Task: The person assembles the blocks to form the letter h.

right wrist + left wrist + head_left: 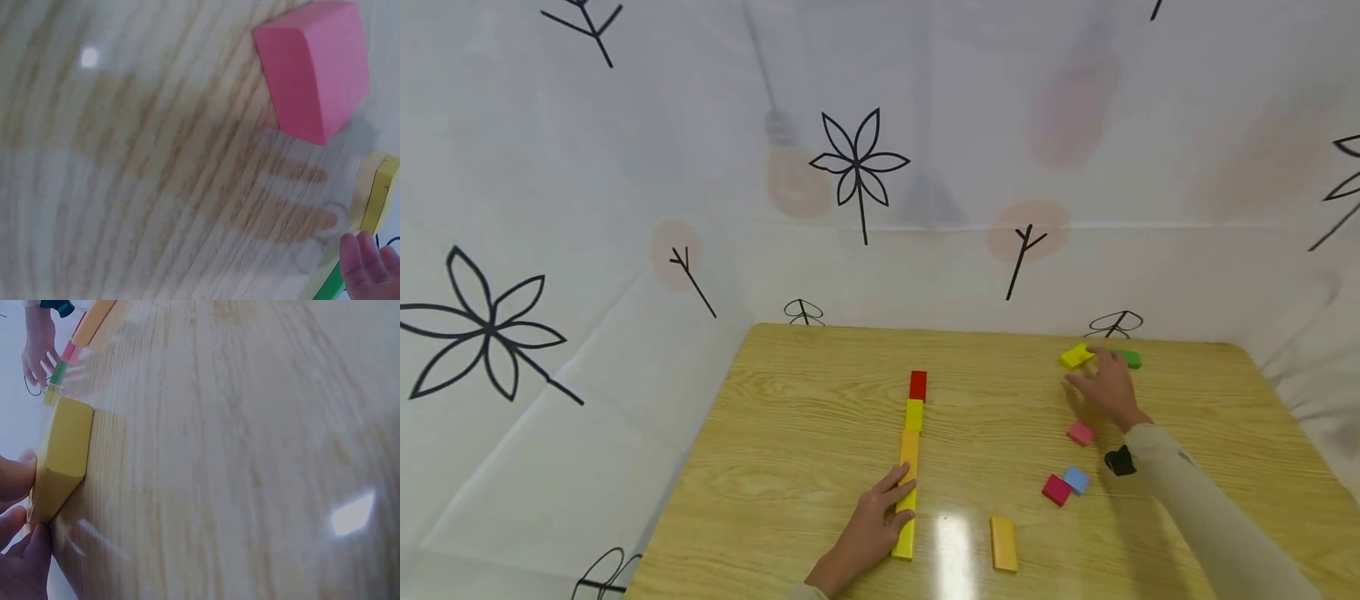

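My left hand [868, 525] rests with its fingers laid across a straight row of blocks on the wooden table. Under and beside those fingers are an orange block [910, 446] and a long yellow block [904, 546], the nearest of the row. In the left wrist view, the fingers touch the side of a yellow block [69, 437]. Beyond the orange one, a short yellow block [913, 414] and a red block [918, 385] continue the line. At the far right, my right hand [1108, 387] reaches over the table, fingertips at a yellow block [1075, 357]. Behind it, a green block [1129, 359] is partly hidden.
A pink block [1081, 432] lies below the right hand. Nearer sit a crimson block [1057, 490] and a blue block [1077, 480], side by side. One orange block [1003, 544] lies right of the row. A patterned white cloth [925, 275] hangs behind the table.
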A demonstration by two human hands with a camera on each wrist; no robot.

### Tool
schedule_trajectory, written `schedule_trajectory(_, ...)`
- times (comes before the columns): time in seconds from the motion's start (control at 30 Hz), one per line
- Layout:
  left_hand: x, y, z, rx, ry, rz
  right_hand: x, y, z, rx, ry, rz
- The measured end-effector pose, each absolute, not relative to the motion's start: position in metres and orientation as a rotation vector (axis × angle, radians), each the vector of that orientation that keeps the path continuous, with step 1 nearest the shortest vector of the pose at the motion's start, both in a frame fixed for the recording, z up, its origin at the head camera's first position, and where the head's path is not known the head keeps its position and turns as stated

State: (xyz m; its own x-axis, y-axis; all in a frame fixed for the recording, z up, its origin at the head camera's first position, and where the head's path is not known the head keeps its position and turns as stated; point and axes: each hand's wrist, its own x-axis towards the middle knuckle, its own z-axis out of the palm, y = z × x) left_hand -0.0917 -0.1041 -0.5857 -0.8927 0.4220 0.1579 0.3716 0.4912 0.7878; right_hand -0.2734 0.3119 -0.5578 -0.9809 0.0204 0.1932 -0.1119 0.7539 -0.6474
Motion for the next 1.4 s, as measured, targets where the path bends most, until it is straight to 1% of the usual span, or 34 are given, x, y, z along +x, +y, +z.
schedule_trajectory(0.17,-0.093,-0.103,-0.587,0.72,2.661,1.388,-0.283,0.314,-0.563,0.078,-2.819,1.039)
schedule_trajectory(0.43,-0.094,-0.105,-0.59,0.719,2.669,1.382,-0.294,0.315,-0.578,0.16,-2.804,0.925)
schedule_trajectory(0.7,-0.094,-0.105,-0.591,0.725,2.664,1.379,-0.292,0.315,-0.578,0.183,-2.775,0.953)
schedule_trajectory(0.9,-0.094,-0.105,-0.589,0.735,2.677,1.383,-0.291,0.315,-0.567,0.244,-2.794,0.975)
schedule_trajectory(1.23,-0.094,-0.105,-0.587,0.744,2.665,1.404,-0.282,0.31,-0.566,0.094,-2.741,1.126)
schedule_trajectory(1.4,-0.093,-0.105,-0.587,0.739,2.675,1.395,-0.277,0.311,-0.561,0.089,-2.738,1.161)
